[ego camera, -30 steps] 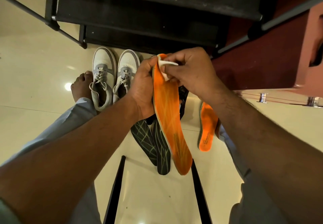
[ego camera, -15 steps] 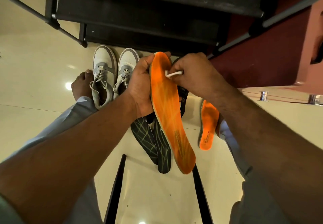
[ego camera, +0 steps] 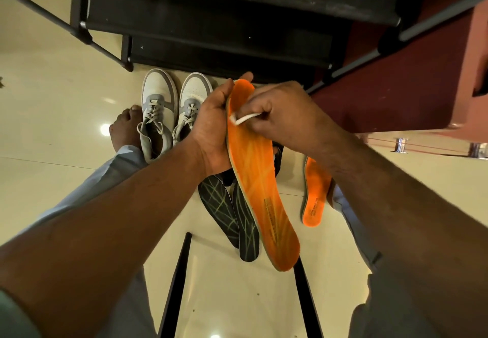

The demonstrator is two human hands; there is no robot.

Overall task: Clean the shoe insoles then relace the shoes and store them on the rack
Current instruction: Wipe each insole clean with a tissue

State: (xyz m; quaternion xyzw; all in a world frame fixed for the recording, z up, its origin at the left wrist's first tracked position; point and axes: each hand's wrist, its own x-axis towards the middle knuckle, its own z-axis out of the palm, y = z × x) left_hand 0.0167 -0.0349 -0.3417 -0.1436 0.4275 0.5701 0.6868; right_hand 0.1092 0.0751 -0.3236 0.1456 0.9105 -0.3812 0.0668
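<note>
Two tiers of a black rack (ego camera: 237, 21) fill the top of the view, standing on a pale tiled floor (ego camera: 52, 100); a dark red cabinet (ego camera: 409, 73) sits to its right. Below the rack, a pair of white and grey shoes (ego camera: 158, 110) stands side by side on the floor, laced, toes toward the rack, with a bare foot (ego camera: 124, 126) just beside the left one.

An orange insole (ego camera: 253, 174) is held up in the middle, toe end uppermost, heel hanging down. The left hand (ego camera: 211, 132) grips its left edge near the toe, fingers curled behind and thumb at the top. The right hand (ego camera: 285, 116) has its fingers clenched round a small white wipe (ego camera: 245, 119), perhaps a folded cloth or tissue, whose tip touches the insole's upper face.

A second orange insole (ego camera: 314, 200) lies on the floor to the right, partly behind the right forearm. Two black insoles (ego camera: 232, 213) with pale green lines lie overlapping on the floor beneath the held one.
</note>
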